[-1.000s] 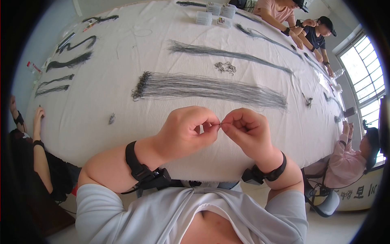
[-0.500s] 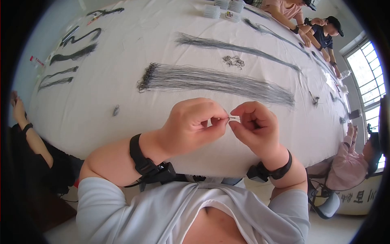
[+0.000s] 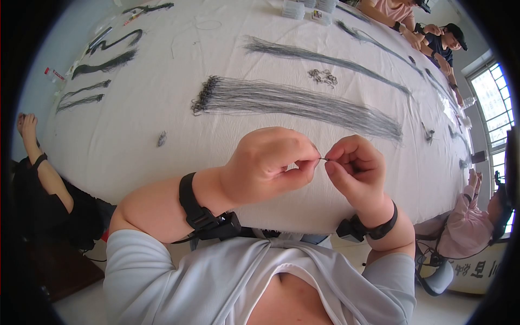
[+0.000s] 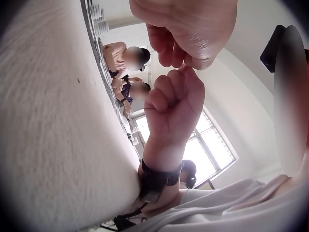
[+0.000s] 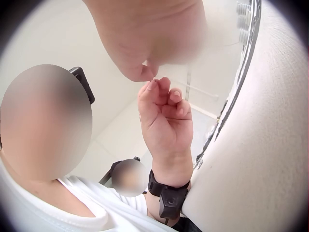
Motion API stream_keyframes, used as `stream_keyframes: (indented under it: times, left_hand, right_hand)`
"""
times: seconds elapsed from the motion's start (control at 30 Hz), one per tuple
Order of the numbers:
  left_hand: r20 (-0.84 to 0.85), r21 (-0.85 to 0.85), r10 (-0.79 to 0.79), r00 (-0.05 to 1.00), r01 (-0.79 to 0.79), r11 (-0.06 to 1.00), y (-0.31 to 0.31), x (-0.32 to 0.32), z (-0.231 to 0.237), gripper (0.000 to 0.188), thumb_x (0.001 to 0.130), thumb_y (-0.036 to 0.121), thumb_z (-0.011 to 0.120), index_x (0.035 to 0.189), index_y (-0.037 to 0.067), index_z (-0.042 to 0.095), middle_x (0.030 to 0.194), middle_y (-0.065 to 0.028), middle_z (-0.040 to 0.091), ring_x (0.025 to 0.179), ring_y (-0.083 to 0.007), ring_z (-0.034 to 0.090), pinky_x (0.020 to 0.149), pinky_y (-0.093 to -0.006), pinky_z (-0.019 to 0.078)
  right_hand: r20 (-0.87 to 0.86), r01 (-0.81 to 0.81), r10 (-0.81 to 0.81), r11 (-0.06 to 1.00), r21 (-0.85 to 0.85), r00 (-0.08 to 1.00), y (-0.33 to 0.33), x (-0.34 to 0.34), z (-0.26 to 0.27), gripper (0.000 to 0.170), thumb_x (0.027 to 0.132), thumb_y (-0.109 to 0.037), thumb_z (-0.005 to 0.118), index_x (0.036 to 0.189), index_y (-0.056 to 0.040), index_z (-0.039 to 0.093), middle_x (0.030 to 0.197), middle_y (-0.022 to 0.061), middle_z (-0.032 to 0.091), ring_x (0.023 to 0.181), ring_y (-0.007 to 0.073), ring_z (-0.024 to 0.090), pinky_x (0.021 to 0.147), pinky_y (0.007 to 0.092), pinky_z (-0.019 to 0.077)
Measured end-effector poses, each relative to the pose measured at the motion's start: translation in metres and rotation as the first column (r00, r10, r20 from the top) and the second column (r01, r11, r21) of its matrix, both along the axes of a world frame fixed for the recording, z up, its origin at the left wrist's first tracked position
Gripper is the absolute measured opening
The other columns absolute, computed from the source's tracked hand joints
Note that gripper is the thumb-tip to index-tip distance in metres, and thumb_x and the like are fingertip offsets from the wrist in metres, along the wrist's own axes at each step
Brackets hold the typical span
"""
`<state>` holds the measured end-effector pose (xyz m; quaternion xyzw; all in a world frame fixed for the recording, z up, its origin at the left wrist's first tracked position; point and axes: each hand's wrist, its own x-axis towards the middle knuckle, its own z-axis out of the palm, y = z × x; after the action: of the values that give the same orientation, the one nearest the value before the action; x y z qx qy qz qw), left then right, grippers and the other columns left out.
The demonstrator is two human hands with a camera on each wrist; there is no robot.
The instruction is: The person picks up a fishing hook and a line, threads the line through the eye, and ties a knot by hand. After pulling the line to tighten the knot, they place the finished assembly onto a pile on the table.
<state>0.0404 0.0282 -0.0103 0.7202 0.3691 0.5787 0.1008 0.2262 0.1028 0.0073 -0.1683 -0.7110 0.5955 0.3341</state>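
Observation:
In the head view, a thin dark piece (image 3: 323, 158) spans the small gap between the fingertips of both hands, above the near part of the white cloth. The left hand (image 3: 271, 162) pinches one end between thumb and index finger. At the other end, the right hand (image 3: 357, 168) pinches with thumb and index, its other fingers curled. Both wrist views show the hands meeting at the fingertips: the right hand (image 4: 174, 104) below in the left wrist view, the left hand (image 5: 166, 121) below in the right wrist view. The piece's details are too small to tell.
A wide bundle of dark strands (image 3: 303, 105) lies beyond the hands, a second bundle (image 3: 325, 60) behind it. Near them are a small dark pile (image 3: 322, 77) and a little tuft (image 3: 162, 139). Dark bundles (image 3: 105, 65) lie left; clear boxes (image 3: 293, 10) stand far back. People sit around the table.
The right thumb and index finger parted around the thin piece half a second ago and are now closed at its end. Both hands appear farther right, as the head view has also shifted.

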Motion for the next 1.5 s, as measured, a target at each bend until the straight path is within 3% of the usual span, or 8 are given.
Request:
stream_keyframes:
  times: [0.2, 0.3, 0.7, 0.9, 1.0, 1.17, 1.3, 1.5]
  left_hand:
    - [-0.048, 0.051, 0.033, 0.998, -0.03, 0.998, -0.003, 0.003, 0.002, 0.026, 0.068, -0.01, 0.069, 0.087, 0.005, 0.063, 0.08, -0.0078, 0.065, 0.061, -0.0183, 0.061, 0.051, -0.0252, 0.0469]
    - [-0.045, 0.094, 0.038, 0.998, -0.034, 0.995, -0.002, 0.005, 0.0, 0.029, 0.066, -0.01, 0.07, 0.089, 0.005, 0.062, 0.078, -0.0078, 0.065, 0.062, -0.0211, 0.061, 0.053, -0.0279, 0.0479]
    - [0.015, -0.072, -0.035, 0.999, 0.036, 0.997, -0.005, 0.003, 0.007, 0.029, 0.066, -0.006, 0.068, 0.093, 0.003, 0.063, 0.084, -0.0087, 0.067, 0.065, -0.0184, 0.063, 0.054, -0.0258, 0.0486]
    - [-0.026, -0.038, -0.04, 0.999, 0.039, 0.999, -0.002, 0.0, 0.001, 0.025, 0.067, -0.007, 0.066, 0.09, 0.002, 0.063, 0.08, -0.0095, 0.067, 0.065, -0.0199, 0.063, 0.058, -0.0274, 0.0489]
    - [-0.022, -0.042, -0.052, 0.998, 0.051, 0.998, -0.001, 0.0, 0.001, 0.025, 0.067, -0.008, 0.065, 0.089, 0.003, 0.063, 0.08, -0.0095, 0.066, 0.065, -0.0201, 0.062, 0.059, -0.0278, 0.0489]
    - [0.039, -0.179, -0.03, 0.999, 0.037, 0.983, -0.009, 0.002, 0.011, 0.025, 0.066, -0.008, 0.067, 0.088, 0.003, 0.063, 0.081, -0.0092, 0.067, 0.065, -0.0197, 0.061, 0.058, -0.0277, 0.0484]
    - [0.006, -0.101, -0.034, 0.999, 0.035, 0.994, -0.004, 0.002, 0.005, 0.027, 0.064, -0.007, 0.068, 0.088, 0.003, 0.062, 0.082, -0.0087, 0.066, 0.065, -0.0202, 0.061, 0.057, -0.0277, 0.0482]
    - [-0.079, -0.053, -0.005, 0.997, 0.001, 0.999, -0.002, 0.003, 0.0, 0.027, 0.062, -0.009, 0.067, 0.086, 0.003, 0.061, 0.082, -0.0082, 0.066, 0.066, -0.0206, 0.061, 0.058, -0.0267, 0.0476]
  right_hand:
    - [-0.02, -0.006, 0.013, 0.954, 0.3, 1.0, 0.005, 0.003, -0.002, 0.015, 0.077, 0.012, 0.061, 0.089, 0.0022, 0.058, 0.073, -0.0004, 0.056, 0.056, -0.0006, 0.043, 0.048, 0.017, 0.0319]
    - [-0.024, -0.037, 0.047, 0.949, 0.313, 0.999, 0.006, 0.006, -0.002, 0.016, 0.076, 0.012, 0.062, 0.088, 0.0025, 0.059, 0.071, 0.0002, 0.056, 0.054, 0.0006, 0.042, 0.047, 0.0179, 0.0315]
    - [-0.06, -0.097, 0.091, 0.989, -0.111, 0.994, 0.002, 0.008, 0.003, 0.01, 0.08, 0.008, 0.065, 0.085, 0.0018, 0.059, 0.073, 0.0031, 0.06, 0.061, 0.0025, 0.047, 0.052, 0.0185, 0.0338]
    - [-0.052, -0.158, 0.152, 0.978, -0.138, 0.987, 0.004, 0.007, 0.0, 0.009, 0.08, 0.008, 0.065, 0.083, 0.0018, 0.059, 0.073, 0.0021, 0.059, 0.06, 0.0023, 0.046, 0.051, 0.0185, 0.0323]
    - [-0.04, -0.156, 0.153, 0.983, -0.1, 0.987, 0.005, 0.008, 0.0, 0.009, 0.079, 0.007, 0.066, 0.083, 0.0019, 0.059, 0.072, 0.0022, 0.059, 0.058, 0.0023, 0.045, 0.05, 0.0194, 0.0317]
    - [0.012, -0.094, 0.094, 0.964, 0.247, 0.995, 0.007, 0.006, 0.002, 0.012, 0.075, 0.009, 0.066, 0.082, 0.0011, 0.06, 0.064, 0.0026, 0.056, 0.05, 0.0044, 0.043, 0.044, 0.0215, 0.0289]
    - [0.02, -0.062, 0.06, 0.895, 0.442, 0.998, 0.007, 0.003, 0.003, 0.015, 0.07, 0.01, 0.066, 0.079, -0.0005, 0.061, 0.059, 0.0033, 0.052, 0.044, 0.0077, 0.042, 0.04, 0.0232, 0.0279]
    - [0.054, -0.052, 0.03, 0.886, 0.461, 0.998, 0.005, 0.0, 0.001, 0.015, 0.069, 0.011, 0.066, 0.077, -0.0009, 0.06, 0.058, 0.003, 0.05, 0.044, 0.0079, 0.044, 0.04, 0.0228, 0.0294]
